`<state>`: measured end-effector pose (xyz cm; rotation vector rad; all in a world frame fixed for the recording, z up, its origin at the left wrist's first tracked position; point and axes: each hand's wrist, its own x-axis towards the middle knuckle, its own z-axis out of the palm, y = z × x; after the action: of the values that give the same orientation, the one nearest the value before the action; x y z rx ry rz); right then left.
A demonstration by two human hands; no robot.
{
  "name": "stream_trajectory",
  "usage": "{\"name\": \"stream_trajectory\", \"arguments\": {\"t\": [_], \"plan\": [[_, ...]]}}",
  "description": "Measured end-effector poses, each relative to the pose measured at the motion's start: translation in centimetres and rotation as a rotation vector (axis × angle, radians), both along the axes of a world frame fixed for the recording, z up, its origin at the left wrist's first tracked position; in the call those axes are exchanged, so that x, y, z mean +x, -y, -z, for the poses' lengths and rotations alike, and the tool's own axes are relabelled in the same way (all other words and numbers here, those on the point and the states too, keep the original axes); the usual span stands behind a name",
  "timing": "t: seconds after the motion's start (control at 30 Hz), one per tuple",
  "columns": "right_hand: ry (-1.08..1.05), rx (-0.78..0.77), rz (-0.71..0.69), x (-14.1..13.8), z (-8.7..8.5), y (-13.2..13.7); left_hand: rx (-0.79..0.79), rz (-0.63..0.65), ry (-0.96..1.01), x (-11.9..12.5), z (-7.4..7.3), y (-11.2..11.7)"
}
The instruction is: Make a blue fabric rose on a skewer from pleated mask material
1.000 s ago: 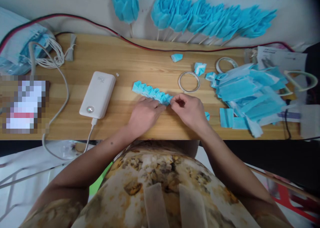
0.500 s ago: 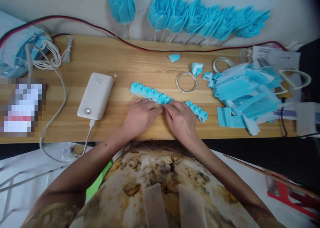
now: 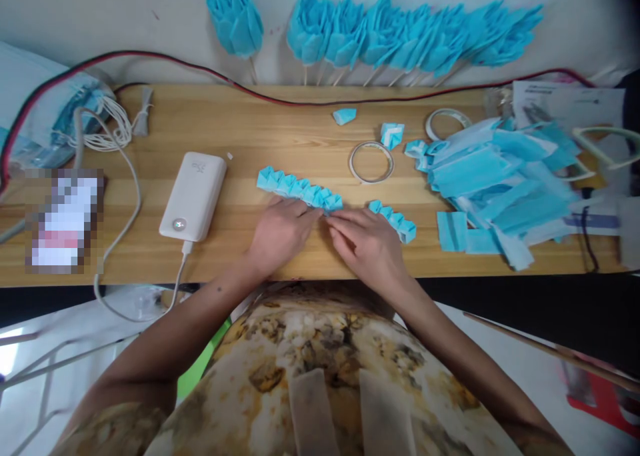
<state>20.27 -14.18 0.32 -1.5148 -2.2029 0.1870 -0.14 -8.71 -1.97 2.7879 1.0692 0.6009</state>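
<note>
A slanting row of folded blue petals (image 3: 299, 187) lies on the table in front of my hands. My left hand (image 3: 283, 233) rests against its near side, fingers curled, fingertips at the row's right end. From the other side my right hand (image 3: 367, 243) meets it there, thumb and fingers pinched close to the last petal. What exactly lies between the fingertips is mostly hidden. A shorter row of folded petals (image 3: 394, 220) sits just beyond my right hand. Two loose folded pieces, one small (image 3: 345, 115) and one larger (image 3: 393, 135), lie farther back.
A tape roll (image 3: 371, 163) and another tape roll (image 3: 447, 123) lie behind. To the right is a pile of blue fabric pieces (image 3: 490, 176) beside scissors (image 3: 607, 146). Leftward are a power bank (image 3: 194, 196) and phone (image 3: 67, 219). Blue flowers (image 3: 380, 33) on sticks lean on the wall.
The view has shifted slightly. My right hand's fingers have straightened somewhat and opened a little from the thumb at the row's right end. My left hand stays nearly in place.
</note>
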Motion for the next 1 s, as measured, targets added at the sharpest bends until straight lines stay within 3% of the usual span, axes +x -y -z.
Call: {"name": "stream_trajectory", "arguments": {"t": [0.17, 0.33, 0.5, 0.6, 0.7, 0.83, 0.9, 1.0], "plan": [[0.048, -0.008, 0.035, 1.7, -0.8, -1.8, 0.000, -0.004, -0.009, -0.1, 0.0, 0.0], [0.160, -0.011, 0.007, 1.7, 0.0, -3.7, -0.071, -0.027, -0.011, 0.0, 0.0, 0.1], [0.130, -0.048, 0.046, 1.2, 1.2, -4.3, -0.054, -0.031, -0.003, 0.2, 0.0, -0.1], [0.056, -0.090, 0.000, 2.1, 0.7, -4.3, -0.008, -0.018, 0.004, 0.1, 0.2, -0.2], [-0.113, -0.032, 0.008, 4.4, -1.6, -3.7, 0.016, -0.013, 0.018, -0.1, 0.3, -0.2], [-0.185, 0.078, 0.267, 7.6, -4.8, -1.8, -0.005, -0.013, 0.062, -0.4, 0.5, -0.1], [-0.178, 0.073, 0.304, 8.7, -4.8, -0.7, -0.027, -0.019, 0.104, -0.5, 0.5, -0.1], [-0.149, 0.052, 0.317, 9.7, -3.0, 0.7, -0.049, -0.035, 0.145, -0.7, 0.5, -0.1]]}}
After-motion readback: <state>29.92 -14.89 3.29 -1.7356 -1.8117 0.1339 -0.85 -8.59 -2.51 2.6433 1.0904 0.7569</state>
